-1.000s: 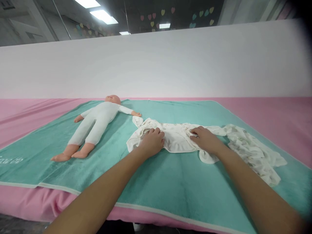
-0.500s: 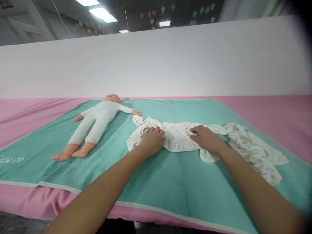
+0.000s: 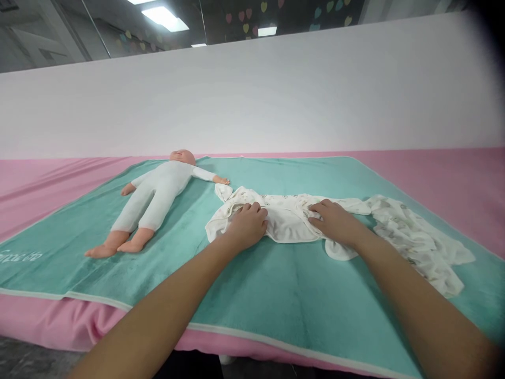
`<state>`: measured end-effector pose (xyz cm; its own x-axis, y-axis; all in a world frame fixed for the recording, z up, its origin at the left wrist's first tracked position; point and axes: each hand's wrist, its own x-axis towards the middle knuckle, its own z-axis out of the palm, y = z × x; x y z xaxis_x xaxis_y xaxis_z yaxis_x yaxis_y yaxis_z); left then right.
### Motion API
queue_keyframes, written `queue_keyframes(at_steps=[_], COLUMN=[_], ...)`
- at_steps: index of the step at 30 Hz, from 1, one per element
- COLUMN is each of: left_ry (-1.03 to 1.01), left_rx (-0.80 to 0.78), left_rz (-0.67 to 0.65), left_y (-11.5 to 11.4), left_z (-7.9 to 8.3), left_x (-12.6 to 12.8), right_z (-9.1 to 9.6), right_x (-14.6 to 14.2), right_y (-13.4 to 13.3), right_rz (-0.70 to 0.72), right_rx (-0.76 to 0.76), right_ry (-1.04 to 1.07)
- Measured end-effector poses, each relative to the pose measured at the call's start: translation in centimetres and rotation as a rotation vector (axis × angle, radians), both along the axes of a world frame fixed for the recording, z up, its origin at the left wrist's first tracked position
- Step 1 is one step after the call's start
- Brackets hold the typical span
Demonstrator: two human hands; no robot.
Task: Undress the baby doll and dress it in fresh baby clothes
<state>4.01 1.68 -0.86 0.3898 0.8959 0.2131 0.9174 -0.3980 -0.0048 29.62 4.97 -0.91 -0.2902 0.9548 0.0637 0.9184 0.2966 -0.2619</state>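
Observation:
A white baby top (image 3: 290, 223) with small prints lies spread out in front of me, its plain inner side partly showing. My left hand (image 3: 248, 223) is closed on the garment's left part, with fingers curled into the cloth. On the right part, my right hand (image 3: 333, 221) pinches a fold between thumb and fingers. Some of the cloth under both hands is hidden. A crumpled white printed baby garment (image 3: 422, 237) lies to the right, by my right forearm. Left of the top, a baby doll (image 3: 163, 181) in a white suit lies on its back, one hand close to a sleeve.
Everything rests on a teal mat (image 3: 276, 289) with a pale edge, laid over a pink cover (image 3: 442, 179). Behind stands a plain white wall (image 3: 252, 105), with a dark glass pane (image 3: 232, 23) bearing heart stickers above it.
My view has tilted and shifted slightly. Both hands keep their hold on the baby top, which shows hardly any change; the doll lies as before.

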Motion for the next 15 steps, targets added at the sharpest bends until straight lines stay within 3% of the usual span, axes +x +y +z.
queue_keyframes(at_steps=[15], left_ry=[-0.021], left_rx=[-0.003], left_rz=[-0.008], left_y=[0.13], left_z=[-0.13], left_x=[0.06], right_z=[0.28], right_x=[-0.04], right_y=[-0.28], right_rz=[0.007], right_rx=[-0.015], right_ry=[-0.021])
